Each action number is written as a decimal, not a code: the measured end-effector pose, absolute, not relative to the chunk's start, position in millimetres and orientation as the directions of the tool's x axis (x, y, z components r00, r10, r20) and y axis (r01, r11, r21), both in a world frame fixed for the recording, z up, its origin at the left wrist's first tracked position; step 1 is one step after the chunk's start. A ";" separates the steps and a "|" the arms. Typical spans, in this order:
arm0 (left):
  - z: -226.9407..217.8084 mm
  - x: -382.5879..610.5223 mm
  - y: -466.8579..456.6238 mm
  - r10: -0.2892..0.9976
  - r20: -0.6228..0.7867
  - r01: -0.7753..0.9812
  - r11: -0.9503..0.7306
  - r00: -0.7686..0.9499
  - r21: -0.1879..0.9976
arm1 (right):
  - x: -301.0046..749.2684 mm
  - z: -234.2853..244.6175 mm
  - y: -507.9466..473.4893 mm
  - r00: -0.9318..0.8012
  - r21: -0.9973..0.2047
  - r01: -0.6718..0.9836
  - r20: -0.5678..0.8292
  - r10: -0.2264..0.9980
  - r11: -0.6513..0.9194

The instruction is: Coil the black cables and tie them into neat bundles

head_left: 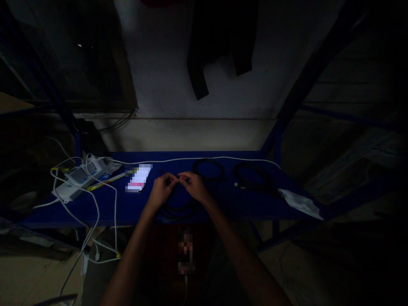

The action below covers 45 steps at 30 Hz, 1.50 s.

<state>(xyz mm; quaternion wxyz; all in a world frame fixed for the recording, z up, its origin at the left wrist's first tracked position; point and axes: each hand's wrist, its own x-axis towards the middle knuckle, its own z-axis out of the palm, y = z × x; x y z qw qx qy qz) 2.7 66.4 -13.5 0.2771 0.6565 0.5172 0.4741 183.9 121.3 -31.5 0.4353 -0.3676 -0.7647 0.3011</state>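
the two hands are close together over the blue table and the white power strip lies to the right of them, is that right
Only the side is wrong: the white power strip lies to the left of the hands, as the head view shows. The left hand and right hand are indeed close together over the blue table.

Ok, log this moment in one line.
left hand: fingers pinched | right hand: fingers pinched | anything held: unclear, dark | nearest: black cable coil | tabletop: power strip, two more coils
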 end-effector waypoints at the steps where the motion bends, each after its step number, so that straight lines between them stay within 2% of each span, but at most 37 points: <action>1: -13.3 2.9 66.3 0.942 0.334 0.415 -0.310 0.016 0.855 | 183.8 -31.3 121.2 -0.353 -0.780 0.300 0.445 0.823 0.550; 24: -15.7 2.0 69.2 0.918 0.389 0.465 -0.311 -0.080 0.829 | 184.6 -31.6 116.5 -0.353 -0.746 0.309 0.487 0.799 0.591; 31: -14.8 1.7 68.1 0.913 0.402 0.449 -0.332 -0.070 0.830 | 183.7 -33.4 117.4 -0.417 -0.739 0.276 0.484 0.770 0.614; 45: -12.7 6.5 64.7 0.906 0.421 0.450 -0.359 -0.043 0.818 | 184.5 -34.4 120.1 -0.405 -0.730 0.284 0.496 0.768 0.621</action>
